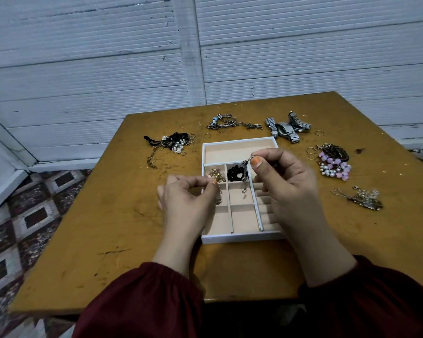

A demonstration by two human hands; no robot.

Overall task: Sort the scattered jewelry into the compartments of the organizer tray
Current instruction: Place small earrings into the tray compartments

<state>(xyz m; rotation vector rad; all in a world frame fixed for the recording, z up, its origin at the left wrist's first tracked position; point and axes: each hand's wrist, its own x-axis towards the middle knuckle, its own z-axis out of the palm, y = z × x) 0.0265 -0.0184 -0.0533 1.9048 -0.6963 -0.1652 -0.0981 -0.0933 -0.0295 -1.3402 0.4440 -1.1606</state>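
A white organizer tray [239,239] with beige compartments sits mid-table. Gold pieces [217,175] lie in its upper-left small compartment and black beads [235,172] in the one beside it. My right hand [282,181] pinches the top of a thin silver chain [244,184], which dangles over the middle compartments. My left hand [186,198] pinches another small chain [219,197] that hangs at the tray's left edge. The tray's right side is partly hidden by my right hand.
Scattered on the brown table [122,228]: a black and pearl tangle [172,143] at left, silver bracelets [226,123] and watches [288,126] at the back, pink and pearl beads [333,164] and a chain with a pendant [363,200] at right, loose rings [319,133].
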